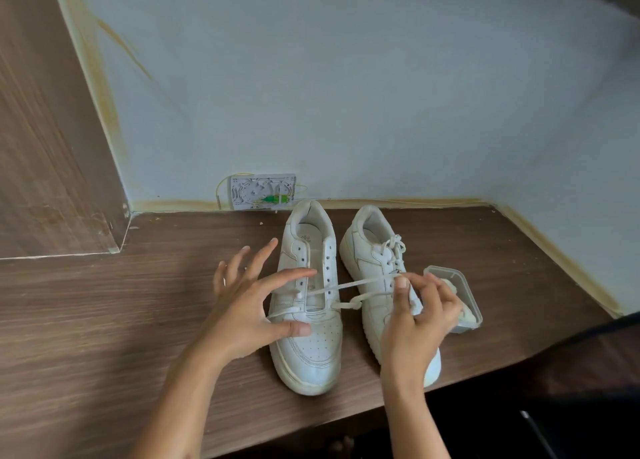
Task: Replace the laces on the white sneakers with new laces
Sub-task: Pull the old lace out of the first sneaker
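Observation:
Two white sneakers stand side by side on a wooden table, toes toward me. The left sneaker has mostly bare eyelets, with a white lace threaded only through the lowest ones. My left hand rests on that sneaker with fingers spread, index finger on the eyelet row and thumb on the toe box. My right hand pinches the lace's free strands, pulled to the right across the right sneaker, which is still laced and tied at the top.
A clear plastic box holding a whitish bundle lies just right of my right hand. A white wall box with thin cables sits at the back. A wooden panel rises at left. The table's front edge is near.

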`<state>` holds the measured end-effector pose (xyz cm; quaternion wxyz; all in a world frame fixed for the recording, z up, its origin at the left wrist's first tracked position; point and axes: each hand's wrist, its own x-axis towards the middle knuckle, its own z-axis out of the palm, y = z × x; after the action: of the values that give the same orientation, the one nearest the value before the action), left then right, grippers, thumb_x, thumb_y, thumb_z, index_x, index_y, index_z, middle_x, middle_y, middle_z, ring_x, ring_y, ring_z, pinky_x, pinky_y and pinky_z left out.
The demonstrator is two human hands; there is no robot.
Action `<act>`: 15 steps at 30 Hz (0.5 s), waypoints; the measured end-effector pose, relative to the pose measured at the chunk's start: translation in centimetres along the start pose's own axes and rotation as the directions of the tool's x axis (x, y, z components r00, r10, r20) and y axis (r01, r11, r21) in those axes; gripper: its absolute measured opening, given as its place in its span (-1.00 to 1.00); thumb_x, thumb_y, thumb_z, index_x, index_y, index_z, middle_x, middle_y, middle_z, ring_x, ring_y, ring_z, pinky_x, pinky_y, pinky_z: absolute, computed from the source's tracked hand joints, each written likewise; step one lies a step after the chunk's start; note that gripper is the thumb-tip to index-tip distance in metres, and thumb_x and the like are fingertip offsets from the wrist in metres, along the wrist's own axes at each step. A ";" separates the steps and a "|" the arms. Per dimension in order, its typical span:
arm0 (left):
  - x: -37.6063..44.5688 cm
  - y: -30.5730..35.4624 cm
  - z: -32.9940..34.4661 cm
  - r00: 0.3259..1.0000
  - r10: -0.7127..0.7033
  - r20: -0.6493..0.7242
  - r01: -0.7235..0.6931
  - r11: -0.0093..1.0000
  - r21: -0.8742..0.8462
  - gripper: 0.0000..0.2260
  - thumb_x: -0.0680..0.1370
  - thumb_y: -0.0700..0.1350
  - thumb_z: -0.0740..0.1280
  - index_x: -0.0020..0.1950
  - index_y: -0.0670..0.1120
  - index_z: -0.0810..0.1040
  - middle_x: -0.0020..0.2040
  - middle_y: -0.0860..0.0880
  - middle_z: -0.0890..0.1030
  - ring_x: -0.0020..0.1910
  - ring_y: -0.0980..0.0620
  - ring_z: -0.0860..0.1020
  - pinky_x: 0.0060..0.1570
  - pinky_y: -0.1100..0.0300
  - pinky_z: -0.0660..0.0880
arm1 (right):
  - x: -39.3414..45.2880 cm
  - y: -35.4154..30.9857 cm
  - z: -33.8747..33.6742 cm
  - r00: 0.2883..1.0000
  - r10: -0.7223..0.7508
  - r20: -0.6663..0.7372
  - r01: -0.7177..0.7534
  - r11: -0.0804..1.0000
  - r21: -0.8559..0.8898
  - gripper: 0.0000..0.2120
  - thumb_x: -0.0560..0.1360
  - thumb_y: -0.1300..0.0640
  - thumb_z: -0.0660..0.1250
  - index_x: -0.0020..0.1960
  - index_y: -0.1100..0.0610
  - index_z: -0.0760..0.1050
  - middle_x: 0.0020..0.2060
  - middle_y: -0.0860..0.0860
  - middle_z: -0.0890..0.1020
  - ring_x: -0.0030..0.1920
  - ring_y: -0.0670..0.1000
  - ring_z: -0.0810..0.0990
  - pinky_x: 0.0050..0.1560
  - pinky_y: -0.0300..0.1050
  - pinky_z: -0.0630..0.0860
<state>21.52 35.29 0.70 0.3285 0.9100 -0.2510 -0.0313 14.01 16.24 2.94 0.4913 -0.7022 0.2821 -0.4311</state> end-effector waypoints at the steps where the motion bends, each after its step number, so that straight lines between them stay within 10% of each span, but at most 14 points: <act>1: 0.0 -0.1 0.0 1.000 -0.001 -0.001 0.001 1.000 0.006 -0.31 0.11 0.59 0.23 0.23 0.69 0.15 0.56 0.30 -0.16 0.55 0.01 -0.25 0.45 -0.13 -0.32 | 0.2 0.1 -0.2 1.000 0.028 0.000 -0.028 1.000 -0.015 -0.93 0.56 0.09 0.36 -0.08 -0.05 0.57 0.21 -0.06 0.34 0.35 0.01 0.28 0.34 0.15 0.38; 6: 0.1 0.0 0.1 1.000 -0.014 -0.006 0.014 1.000 0.008 -0.30 0.10 0.59 0.24 0.23 0.69 0.16 0.56 0.30 -0.16 0.56 0.01 -0.24 0.45 -0.12 -0.31 | -1.6 -0.1 0.8 0.937 -0.250 0.243 0.288 0.949 -0.132 -0.84 0.56 0.14 0.38 0.01 -0.13 0.58 0.31 -0.01 0.30 0.41 -0.09 0.18 0.29 -0.46 0.16; 10: 0.0 0.2 0.0 1.000 -0.024 0.001 0.024 0.999 0.021 -0.27 0.05 0.67 0.14 0.23 0.69 0.15 0.56 0.31 -0.18 0.55 0.02 -0.25 0.46 -0.13 -0.29 | -3.6 1.1 2.2 0.761 -0.314 0.568 0.554 0.769 -0.318 -0.86 0.56 0.04 0.37 0.08 -0.17 0.59 0.46 0.01 0.23 0.54 0.14 0.03 0.46 0.04 0.08; 15: 0.0 0.2 -0.1 1.000 -0.023 0.006 0.023 1.000 0.015 -0.31 0.08 0.62 0.20 0.21 0.71 0.15 0.55 0.31 -0.17 0.55 -0.01 -0.22 0.46 -0.16 -0.26 | -3.2 1.4 2.4 0.825 -0.338 0.453 0.490 0.827 -0.275 -0.84 0.49 0.16 0.44 -0.09 -0.11 0.60 0.40 -0.04 0.32 0.52 0.10 0.09 0.48 0.08 0.04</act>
<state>21.45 35.20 0.92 0.3208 0.9151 -0.2418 -0.0360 14.67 19.41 0.28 0.2834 -0.8991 0.0954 -0.3198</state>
